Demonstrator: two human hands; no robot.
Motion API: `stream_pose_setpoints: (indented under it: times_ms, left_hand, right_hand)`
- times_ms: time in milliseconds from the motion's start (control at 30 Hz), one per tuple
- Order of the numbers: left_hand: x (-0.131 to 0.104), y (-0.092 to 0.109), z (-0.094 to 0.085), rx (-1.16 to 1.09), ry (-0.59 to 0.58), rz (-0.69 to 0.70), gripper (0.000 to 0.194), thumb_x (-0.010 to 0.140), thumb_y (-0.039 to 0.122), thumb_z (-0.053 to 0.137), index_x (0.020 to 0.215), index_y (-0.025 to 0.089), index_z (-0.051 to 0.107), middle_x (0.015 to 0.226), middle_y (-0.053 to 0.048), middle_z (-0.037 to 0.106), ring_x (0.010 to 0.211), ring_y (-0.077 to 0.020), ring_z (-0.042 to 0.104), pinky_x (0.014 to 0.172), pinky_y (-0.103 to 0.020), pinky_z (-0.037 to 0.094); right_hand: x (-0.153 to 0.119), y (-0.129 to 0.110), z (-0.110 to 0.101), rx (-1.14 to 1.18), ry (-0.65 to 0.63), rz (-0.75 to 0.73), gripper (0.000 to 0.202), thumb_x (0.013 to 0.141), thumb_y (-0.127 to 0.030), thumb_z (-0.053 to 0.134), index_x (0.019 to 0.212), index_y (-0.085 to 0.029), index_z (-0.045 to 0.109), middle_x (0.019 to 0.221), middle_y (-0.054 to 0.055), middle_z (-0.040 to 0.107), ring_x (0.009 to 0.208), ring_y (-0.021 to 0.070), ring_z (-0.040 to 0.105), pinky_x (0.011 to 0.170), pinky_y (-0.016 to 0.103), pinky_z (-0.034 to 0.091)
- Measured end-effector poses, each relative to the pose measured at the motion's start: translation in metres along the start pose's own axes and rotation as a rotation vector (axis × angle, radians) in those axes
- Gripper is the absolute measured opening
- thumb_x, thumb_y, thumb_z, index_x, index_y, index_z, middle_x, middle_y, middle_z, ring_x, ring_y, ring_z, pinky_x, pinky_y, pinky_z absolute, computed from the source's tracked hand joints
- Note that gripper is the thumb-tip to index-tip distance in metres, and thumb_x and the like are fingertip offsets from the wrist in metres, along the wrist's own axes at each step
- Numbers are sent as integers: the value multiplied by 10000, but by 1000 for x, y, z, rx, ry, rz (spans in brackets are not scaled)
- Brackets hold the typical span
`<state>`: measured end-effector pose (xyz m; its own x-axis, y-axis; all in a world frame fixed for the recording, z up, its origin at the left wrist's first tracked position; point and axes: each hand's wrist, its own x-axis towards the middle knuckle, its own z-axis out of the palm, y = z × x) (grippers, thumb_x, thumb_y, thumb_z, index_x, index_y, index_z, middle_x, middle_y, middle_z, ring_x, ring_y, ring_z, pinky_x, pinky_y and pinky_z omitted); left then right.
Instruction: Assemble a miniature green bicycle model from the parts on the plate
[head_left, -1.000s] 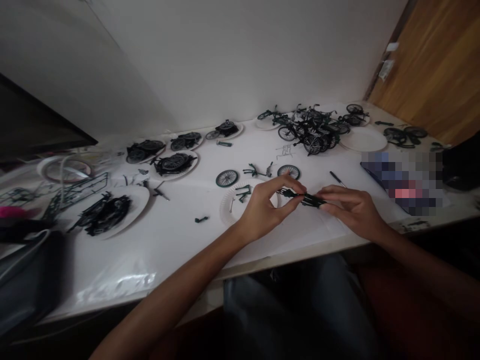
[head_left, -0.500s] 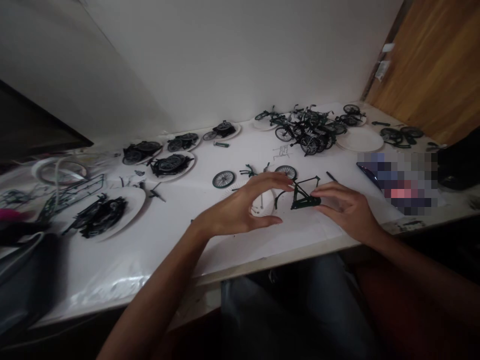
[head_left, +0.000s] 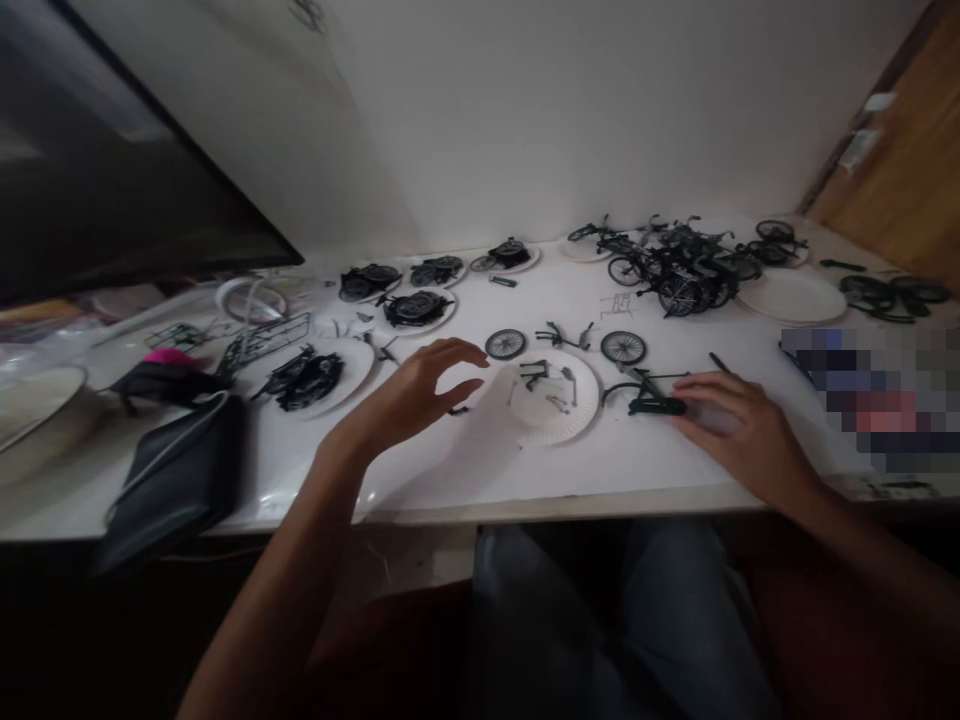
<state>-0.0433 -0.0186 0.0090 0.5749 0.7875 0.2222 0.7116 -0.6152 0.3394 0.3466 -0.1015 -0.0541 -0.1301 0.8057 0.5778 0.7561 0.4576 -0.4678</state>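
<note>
Between the thumb and fingers of my right hand [head_left: 739, 430] is the chain-guard end of a dark green toy bicycle frame [head_left: 645, 395], held just above the table. My left hand [head_left: 420, 395] hovers with nothing in it, thumb and fingers apart, left of a white paper plate [head_left: 585, 410]. Small green and grey parts [head_left: 551, 375] lie on that plate. Behind it are two loose spoked wheels, one on the left [head_left: 505, 344] and one on the right [head_left: 623, 347], with a green handlebar piece [head_left: 562, 336] between them.
A cluster of toy bicycles [head_left: 686, 270] stands at the back right, beside stacked plates [head_left: 795, 298]. Plates of black parts, one nearer [head_left: 360, 375], are on the left. A black pouch [head_left: 184, 455] lies front left; a monitor [head_left: 127, 170] rises above. A blurred-out patch covers the right.
My left hand has moved left, away from the bicycle frame, uncovering the paper plate. My right hand keeps the frame, which now sits lower and more tilted. The view has turned left.
</note>
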Motion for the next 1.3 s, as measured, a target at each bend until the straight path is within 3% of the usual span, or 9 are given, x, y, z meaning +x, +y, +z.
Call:
stream_pose_setpoints:
  times_ms: [133,233,433,567,667,800,933,1133,1300]
  left_hand:
    - [-25,-26,-4,148,-87,-87,365,972,474,493,1229,243,609,1307,-95,631,1097,-292,641,965,-478,508]
    - [-25,-33,-3,153,-62,-96,387,977,468,476,1250,223,599,1299,-104,635,1083,-282,648,970,-465,503]
    - [29,-39,22,126,-36,21,459,954,399,516,1339,152,543,1380,-165,586,1265,-304,558,1071,-446,424]
    - [68,-48,37,37,-87,116,384,905,331,566,1264,208,621,1367,-115,621,1248,-280,570,1062,-411,422]
    - [80,-56,42,2,-97,126,353,924,358,529,1225,212,642,1289,-112,659,1165,-273,605,1005,-392,450]
    - [77,-65,42,-16,-54,53,482,860,425,617,1275,182,583,1200,-132,654,1075,-282,623,903,-374,495]
    - [66,-69,37,-92,12,46,654,768,380,733,1359,202,516,1325,-136,529,978,-230,644,871,-359,531]
    - [59,-65,27,-273,-2,-70,464,815,257,699,1264,207,595,1074,-79,664,877,-194,655,777,-312,539]
    - [59,-61,23,-336,49,-106,354,833,304,694,1166,204,627,993,-61,702,843,-193,660,763,-304,529]
  right_hand:
    - [4,-10,-2,-70,67,-72,102,891,-307,664,975,-267,707,1058,52,715,1020,273,676,960,505,497]
    - [19,-23,-6,-79,53,-140,127,910,-276,632,1008,-261,711,1063,63,717,1025,275,667,954,491,501]
    - [82,-49,-9,-77,-195,-222,181,937,-286,573,1036,-265,722,1051,60,742,977,269,685,894,441,523]
    - [118,-57,7,-141,-461,-238,225,925,-296,580,1079,-232,732,1089,61,757,963,250,702,834,392,538]
    - [133,-65,25,-160,-587,-261,262,933,-325,572,1108,-221,737,1103,79,759,927,243,707,769,360,538]
    - [142,-72,48,-209,-554,-309,259,955,-259,534,1099,-192,738,1106,100,756,975,261,692,805,377,518]
    - [136,-67,62,-187,-458,-368,245,968,-202,505,1067,-175,728,1077,98,755,972,256,678,875,407,497]
    - [118,-62,59,-108,-510,-357,232,985,-183,487,951,-197,715,953,66,756,890,227,673,849,394,494]
    - [118,-66,53,-95,-459,-358,241,992,-173,467,955,-198,703,935,71,749,871,233,665,858,411,477]
